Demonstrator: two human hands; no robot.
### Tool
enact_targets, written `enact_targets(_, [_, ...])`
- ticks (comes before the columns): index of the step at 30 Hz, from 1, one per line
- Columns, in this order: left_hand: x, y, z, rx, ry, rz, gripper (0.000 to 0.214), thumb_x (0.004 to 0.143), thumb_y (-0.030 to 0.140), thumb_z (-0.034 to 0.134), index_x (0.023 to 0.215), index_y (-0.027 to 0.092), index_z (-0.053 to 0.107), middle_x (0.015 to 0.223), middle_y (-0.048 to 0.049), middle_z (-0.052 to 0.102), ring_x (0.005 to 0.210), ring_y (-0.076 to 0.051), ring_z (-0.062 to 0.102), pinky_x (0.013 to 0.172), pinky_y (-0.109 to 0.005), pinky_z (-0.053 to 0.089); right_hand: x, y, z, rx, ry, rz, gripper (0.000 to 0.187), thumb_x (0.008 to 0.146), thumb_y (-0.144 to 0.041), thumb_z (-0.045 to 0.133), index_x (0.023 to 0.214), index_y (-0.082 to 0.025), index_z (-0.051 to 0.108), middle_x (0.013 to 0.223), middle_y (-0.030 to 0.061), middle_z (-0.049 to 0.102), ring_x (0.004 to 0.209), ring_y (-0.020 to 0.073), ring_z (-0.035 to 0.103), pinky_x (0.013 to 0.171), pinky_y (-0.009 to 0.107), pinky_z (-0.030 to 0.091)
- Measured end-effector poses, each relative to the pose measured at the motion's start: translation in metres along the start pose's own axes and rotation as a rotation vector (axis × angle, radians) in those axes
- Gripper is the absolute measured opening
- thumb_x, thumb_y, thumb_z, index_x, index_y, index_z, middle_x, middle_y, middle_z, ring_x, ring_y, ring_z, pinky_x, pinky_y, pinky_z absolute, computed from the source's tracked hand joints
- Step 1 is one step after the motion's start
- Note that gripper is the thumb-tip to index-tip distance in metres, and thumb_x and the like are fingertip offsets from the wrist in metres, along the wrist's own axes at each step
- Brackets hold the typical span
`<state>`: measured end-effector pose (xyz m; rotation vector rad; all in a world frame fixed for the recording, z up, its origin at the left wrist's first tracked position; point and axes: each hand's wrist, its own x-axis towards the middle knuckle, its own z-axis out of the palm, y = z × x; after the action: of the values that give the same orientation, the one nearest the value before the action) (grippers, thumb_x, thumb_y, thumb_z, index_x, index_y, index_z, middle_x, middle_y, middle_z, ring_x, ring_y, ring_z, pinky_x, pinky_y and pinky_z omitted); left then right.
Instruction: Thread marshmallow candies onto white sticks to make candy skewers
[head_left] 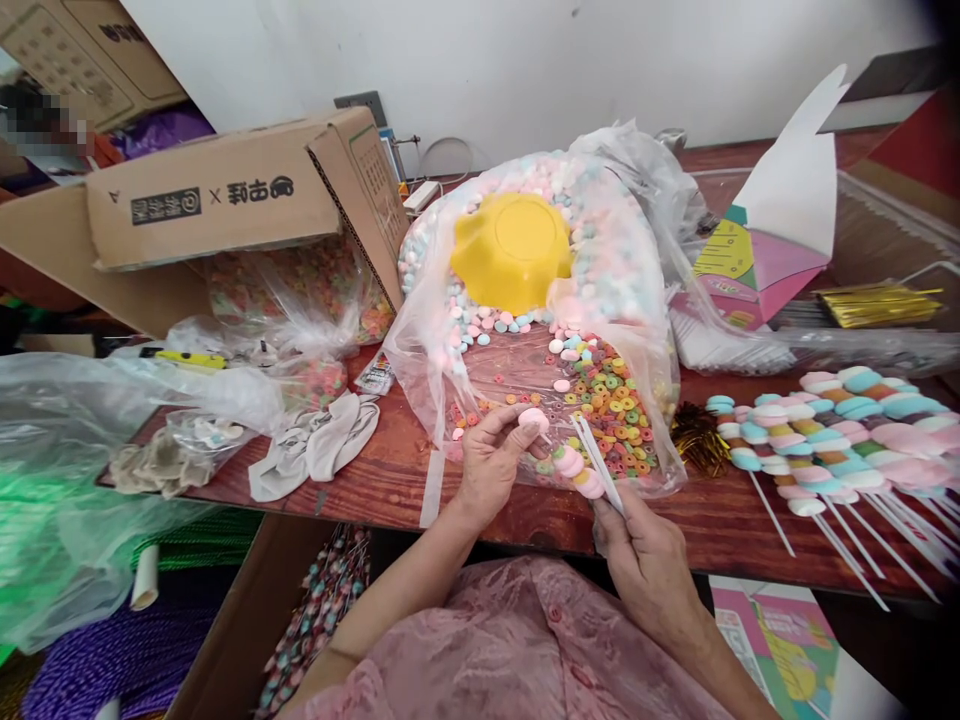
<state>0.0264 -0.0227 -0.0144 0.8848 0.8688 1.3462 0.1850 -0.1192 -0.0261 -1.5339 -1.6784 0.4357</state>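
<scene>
My left hand (491, 460) pinches a pink round candy (534, 419) between thumb and fingers, right at the tip of a candy skewer (577, 472). My right hand (643, 560) grips that skewer's white stick, along with a few spare white sticks (596, 462), just above the table's front edge. The skewer carries pink, green and yellow pieces. Under both hands lies an open clear plastic bag (637, 300) with loose pastel candies and coloured ring candies (611, 400). A yellow bowl (510, 250) sits upside down in the bag's candy heap.
Several finished candy skewers (840, 440) lie in a row at the right on the wooden table (720, 520). A cardboard box (225, 200) lies at the left, with white gloves (315, 450) and more plastic bags. A pink paper carton (780, 240) and gold twist ties (877, 305) are at the back right.
</scene>
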Motion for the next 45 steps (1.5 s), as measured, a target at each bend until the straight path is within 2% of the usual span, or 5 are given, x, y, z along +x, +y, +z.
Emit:
enact_targets(8, [-0.002,-0.005,-0.005,0.219,0.002,0.169,0.024,0.081,0.040,0.076,0.097,0.022,0.075,0.087,-0.0017,0.069,0.060,-0.010,0.064,0.057,-0.023,0.054,0.002,-0.003,0.005,0.064,0.011,0.059,0.025,0.099,-0.031,0.044,0.088,-0.018,0.061,0.059,-0.0033,0.055,0.048,0.0118,0.049,0.049,0.022,0.038])
enact_targets(13, [0.001,-0.001,-0.014,0.535,-0.074,0.515,0.016,0.088,0.024,0.069,0.103,0.023,0.075,0.097,-0.0050,0.074,0.091,-0.016,0.068,0.086,-0.029,0.055,0.002,-0.006,0.008,0.095,-0.001,0.034,0.021,0.100,-0.026,0.043,0.089,-0.019,0.059,0.057,-0.0055,0.051,0.047,0.0107,0.047,0.048,0.021,0.036])
enact_targets(27, [0.003,-0.009,-0.015,0.827,-0.196,0.904,0.030,0.091,0.007,0.060,0.117,0.018,0.069,0.102,-0.0096,0.076,0.095,-0.016,0.072,0.086,-0.029,0.059,0.001,-0.008,0.016,0.130,0.011,0.035,0.021,0.101,-0.023,0.042,0.102,-0.015,0.062,0.060,-0.0054,0.049,0.049,0.0103,0.044,0.050,0.021,0.036])
enact_targets(37, [-0.006,-0.008,0.006,0.307,-0.140,0.221,0.034,0.096,0.038,0.057,0.126,0.025,0.066,0.124,-0.0076,0.071,0.115,-0.020,0.067,0.098,-0.034,0.055,0.006,0.004,0.007,0.079,0.072,-0.023,0.019,0.098,-0.018,0.043,0.092,-0.017,0.061,0.058,-0.0044,0.052,0.048,0.0111,0.048,0.050,0.021,0.037])
enact_targets(45, [-0.003,-0.023,0.015,0.417,-0.094,0.082,0.031,0.084,0.046,0.070,0.098,0.019,0.078,0.098,-0.0055,0.078,0.089,-0.020,0.073,0.086,-0.032,0.059,-0.004,-0.008,-0.002,0.037,0.064,-0.009,0.027,0.101,-0.025,0.034,0.085,-0.022,0.055,0.063,-0.0026,0.058,0.051,0.0120,0.054,0.052,0.021,0.043])
